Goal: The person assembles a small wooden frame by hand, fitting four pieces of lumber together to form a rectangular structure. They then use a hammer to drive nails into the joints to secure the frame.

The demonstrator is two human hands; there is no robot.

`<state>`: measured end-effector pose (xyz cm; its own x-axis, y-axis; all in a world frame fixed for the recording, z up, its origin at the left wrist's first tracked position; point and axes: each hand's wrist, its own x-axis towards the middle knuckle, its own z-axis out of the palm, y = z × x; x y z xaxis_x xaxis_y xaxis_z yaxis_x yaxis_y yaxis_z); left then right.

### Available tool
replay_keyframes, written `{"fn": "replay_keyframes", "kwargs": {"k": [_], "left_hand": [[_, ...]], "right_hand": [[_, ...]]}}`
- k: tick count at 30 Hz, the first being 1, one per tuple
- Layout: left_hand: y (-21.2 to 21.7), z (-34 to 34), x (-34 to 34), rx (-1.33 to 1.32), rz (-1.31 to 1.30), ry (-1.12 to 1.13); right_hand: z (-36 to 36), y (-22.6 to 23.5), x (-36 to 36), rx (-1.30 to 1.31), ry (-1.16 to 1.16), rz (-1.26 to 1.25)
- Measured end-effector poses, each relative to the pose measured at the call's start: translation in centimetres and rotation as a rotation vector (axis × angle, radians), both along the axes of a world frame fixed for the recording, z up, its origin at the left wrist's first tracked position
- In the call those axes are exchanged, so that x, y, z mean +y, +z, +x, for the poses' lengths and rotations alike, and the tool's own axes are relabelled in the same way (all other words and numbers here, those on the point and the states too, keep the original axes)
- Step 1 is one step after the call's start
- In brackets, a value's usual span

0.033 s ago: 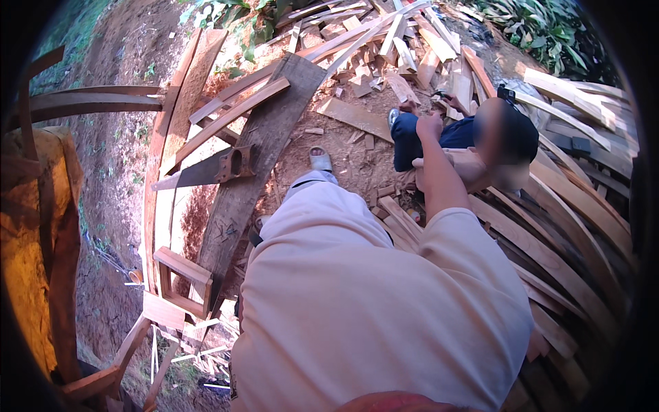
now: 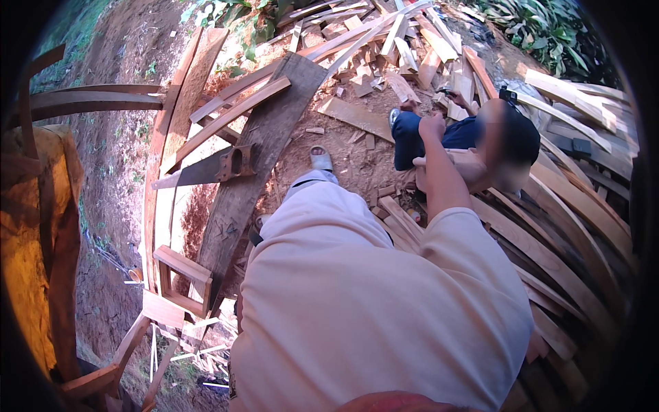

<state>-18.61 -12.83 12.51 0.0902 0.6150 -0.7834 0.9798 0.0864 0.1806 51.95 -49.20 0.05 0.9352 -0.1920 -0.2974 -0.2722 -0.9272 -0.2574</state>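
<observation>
My right arm reaches forward, and my right hand point(image 2: 432, 128) is closed beside a seated co-worker point(image 2: 511, 137). Whatever its fingers may hold is hidden. The co-worker wears dark blue clothes and a dark cap; one of their hands point(image 2: 458, 100) is near a small dark object point(image 2: 446, 92) that I cannot make out. My left hand is out of view. To my left, a handsaw point(image 2: 206, 169) with a wooden handle lies across a wide, weathered plank point(image 2: 237, 192). A small rectangular wooden frame point(image 2: 184, 269) rests near the plank's lower end.
Loose offcuts point(image 2: 405, 51) are heaped ahead, and long boards point(image 2: 542, 261) are stacked on the right. A short board point(image 2: 353, 118) lies on the dirt before my sandalled foot point(image 2: 320, 158). At far left stands a yellow-orange sheet point(image 2: 27, 240) among wooden posts. Leafy plants point(image 2: 542, 34) grow behind.
My right hand has shifted very slightly to the right. The co-worker's hand near the small dark object has moved a little. The saw, plank and wooden frame stay put.
</observation>
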Motion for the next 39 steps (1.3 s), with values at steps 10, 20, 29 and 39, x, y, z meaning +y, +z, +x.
{"fn": "replay_keyframes", "kwargs": {"k": [10,20,29,39], "left_hand": [[-0.5,-3.8,-4.0,-0.007,0.014,0.133],[4.2,-1.8,-6.1,-0.008,0.005,0.108],[2.2,-5.2,-11.8,0.0,0.054,0.303],[-2.4,-13.1,-8.3,0.067,0.607,0.645]], "right_hand": [[6.4,-2.0,-1.3,0.058,-0.457,0.546],[19.6,-10.4,-5.2,0.231,-1.179,1.347],[15.5,-5.6,3.8,0.273,-1.164,1.473],[-0.9,6.2,17.6,0.386,-0.553,1.476]]}}
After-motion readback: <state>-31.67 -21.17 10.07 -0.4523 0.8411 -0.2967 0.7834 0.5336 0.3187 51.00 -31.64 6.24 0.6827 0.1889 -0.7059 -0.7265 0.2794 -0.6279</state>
